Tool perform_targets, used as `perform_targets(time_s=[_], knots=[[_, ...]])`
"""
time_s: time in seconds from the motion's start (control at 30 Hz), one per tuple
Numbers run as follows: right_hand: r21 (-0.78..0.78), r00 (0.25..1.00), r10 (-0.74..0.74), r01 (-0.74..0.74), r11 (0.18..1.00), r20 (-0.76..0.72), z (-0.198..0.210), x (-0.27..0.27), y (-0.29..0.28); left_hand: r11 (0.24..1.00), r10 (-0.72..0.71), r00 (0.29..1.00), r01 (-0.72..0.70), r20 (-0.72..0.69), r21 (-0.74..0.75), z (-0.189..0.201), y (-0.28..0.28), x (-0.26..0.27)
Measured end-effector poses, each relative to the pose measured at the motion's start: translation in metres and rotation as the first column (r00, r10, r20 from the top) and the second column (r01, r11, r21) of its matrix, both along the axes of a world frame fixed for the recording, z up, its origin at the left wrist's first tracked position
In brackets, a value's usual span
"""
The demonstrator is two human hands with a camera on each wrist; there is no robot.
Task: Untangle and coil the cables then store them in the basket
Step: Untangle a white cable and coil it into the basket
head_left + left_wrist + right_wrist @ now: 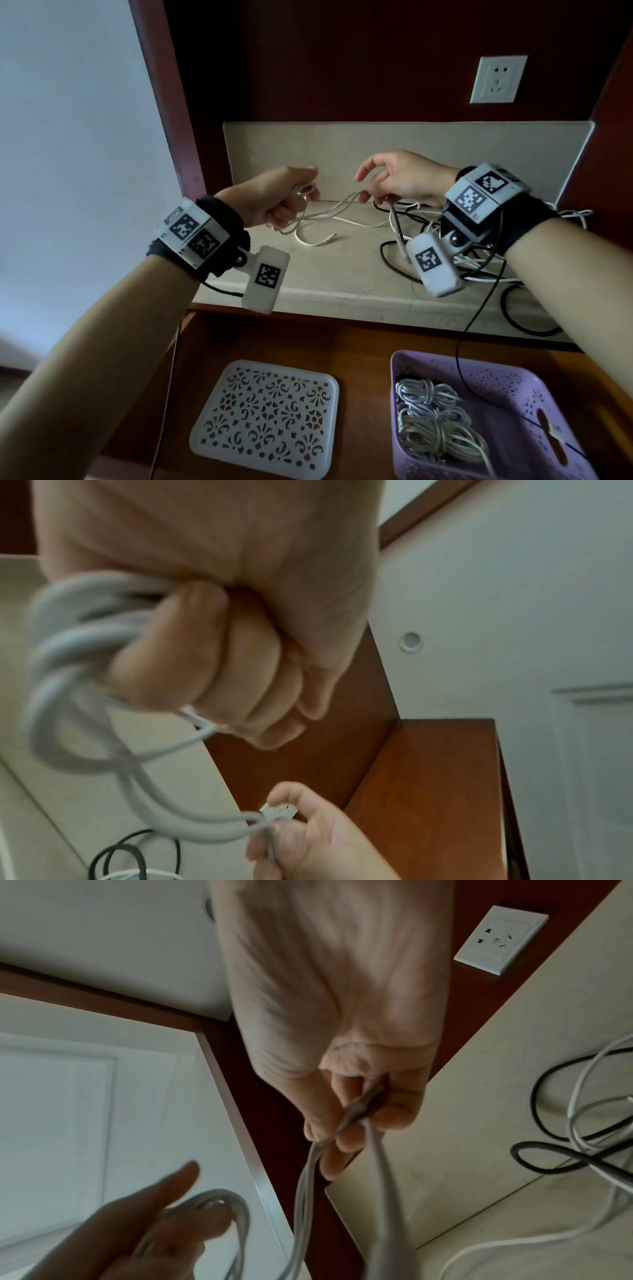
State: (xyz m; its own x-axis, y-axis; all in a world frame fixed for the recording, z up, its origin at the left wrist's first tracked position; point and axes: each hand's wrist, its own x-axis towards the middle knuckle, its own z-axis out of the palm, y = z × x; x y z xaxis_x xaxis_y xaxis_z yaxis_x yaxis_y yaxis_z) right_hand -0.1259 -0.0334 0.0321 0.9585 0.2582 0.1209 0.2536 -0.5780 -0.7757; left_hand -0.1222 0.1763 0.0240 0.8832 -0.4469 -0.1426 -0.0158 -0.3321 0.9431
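Note:
My left hand (291, 198) is fisted round loops of a grey-white cable (329, 214), seen up close as a blurred coil (68, 653) in the left wrist view. My right hand (380, 192) pinches the same cable near its plug end (277, 811), with strands running down from its fingers (342, 1123). Both hands hover above the pale shelf (342, 274). A tangle of black and white cables (445, 260) lies on the shelf under my right wrist. The purple basket (513, 387) below holds coiled white cables (431, 418).
A white perforated basket lid (267, 418) lies on the wooden surface left of the basket. A wall socket (498, 79) sits on the dark back panel. One white cable end (322, 241) rests loose on the shelf. A black wrist-camera lead hangs over the basket.

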Motion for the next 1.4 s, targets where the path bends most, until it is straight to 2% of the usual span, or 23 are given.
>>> perform_targets(time_s=[0.1, 0.17, 0.23, 0.33, 0.43, 0.57, 0.63, 0.73, 0.87, 0.93, 0.97, 1.03, 1.07, 1.13, 1.2, 1.3, 1.4], knots=[[0.01, 0.999, -0.01, 0.01, 1.0, 0.046, -0.005, 0.002, -0.007, 0.968, -0.08, 0.994, 0.061, -0.07, -0.245, 0.002, 0.01, 0.004], [-0.037, 0.996, -0.012, 0.015, 0.999, 0.085, -0.008, 0.004, -0.01, 0.927, -0.075, 0.992, 0.033, -0.099, -0.373, 0.001, 0.014, 0.005], [-0.161, 0.991, -0.023, 0.044, 0.986, 0.132, -0.013, 0.006, -0.01, 0.896, -0.039, 0.994, -0.012, -0.104, -0.444, 0.0, 0.014, 0.006], [-0.395, 0.975, -0.047, 0.133, 0.909, 0.218, -0.021, 0.009, -0.008, 0.854, 0.0, 0.995, -0.049, -0.095, -0.519, -0.002, 0.01, 0.007], [-0.474, 0.954, -0.044, 0.186, 0.86, 0.295, -0.026, 0.01, -0.008, 0.841, -0.052, 0.995, -0.002, -0.084, -0.541, -0.002, 0.007, 0.005], [-0.378, 0.941, -0.029, 0.164, 0.911, 0.338, -0.019, 0.005, -0.008, 0.941, -0.179, 0.973, 0.127, -0.144, -0.314, -0.006, 0.001, -0.001], [-0.354, 0.924, -0.008, 0.154, 0.922, 0.382, -0.015, 0.005, -0.006, 0.958, -0.207, 0.965, 0.166, -0.163, -0.234, -0.01, -0.004, -0.003], [-0.441, 0.928, 0.004, 0.173, 0.881, 0.373, -0.018, 0.007, -0.005, 0.936, -0.177, 0.976, 0.127, -0.127, -0.328, -0.01, -0.011, -0.003], [-0.594, 0.969, -0.003, 0.153, 0.79, 0.247, -0.03, 0.009, -0.009, 0.821, -0.079, 0.994, 0.021, -0.076, -0.571, -0.003, -0.017, 0.0], [-0.54, 0.97, -0.019, 0.151, 0.828, 0.242, -0.032, 0.008, -0.009, 0.771, -0.035, 0.998, -0.005, -0.05, -0.637, -0.001, -0.02, 0.002], [-0.449, 0.969, -0.034, 0.145, 0.881, 0.246, -0.033, 0.008, -0.008, 0.75, -0.016, 0.999, -0.016, -0.042, -0.661, -0.001, -0.022, 0.003], [-0.168, 0.971, -0.056, 0.096, 0.981, 0.231, -0.03, 0.003, -0.001, 0.708, -0.006, 0.999, -0.022, -0.037, -0.705, 0.001, -0.026, 0.003], [-0.034, 0.982, -0.047, 0.054, 0.998, 0.184, -0.027, -0.001, 0.003, 0.685, -0.02, 0.999, -0.014, -0.037, -0.729, 0.001, -0.028, 0.002], [0.121, 0.999, 0.015, -0.02, 0.992, 0.043, -0.026, -0.003, 0.012, 0.637, -0.056, 0.998, 0.009, -0.035, -0.771, 0.002, -0.031, 0.0], [0.097, 0.989, 0.121, -0.113, 0.989, -0.085, -0.028, -0.005, 0.019, 0.603, -0.086, 0.996, 0.03, -0.028, -0.797, 0.002, -0.033, -0.001], [-0.044, 0.967, 0.234, -0.239, 0.97, -0.098, -0.038, -0.009, 0.023, 0.585, -0.134, 0.991, 0.061, -0.022, -0.809, 0.002, -0.033, -0.003], [-0.019, 0.968, 0.238, -0.24, 0.971, -0.074, -0.041, -0.014, 0.02, 0.65, -0.192, 0.981, 0.098, -0.037, -0.754, 0.003, -0.027, -0.003]])
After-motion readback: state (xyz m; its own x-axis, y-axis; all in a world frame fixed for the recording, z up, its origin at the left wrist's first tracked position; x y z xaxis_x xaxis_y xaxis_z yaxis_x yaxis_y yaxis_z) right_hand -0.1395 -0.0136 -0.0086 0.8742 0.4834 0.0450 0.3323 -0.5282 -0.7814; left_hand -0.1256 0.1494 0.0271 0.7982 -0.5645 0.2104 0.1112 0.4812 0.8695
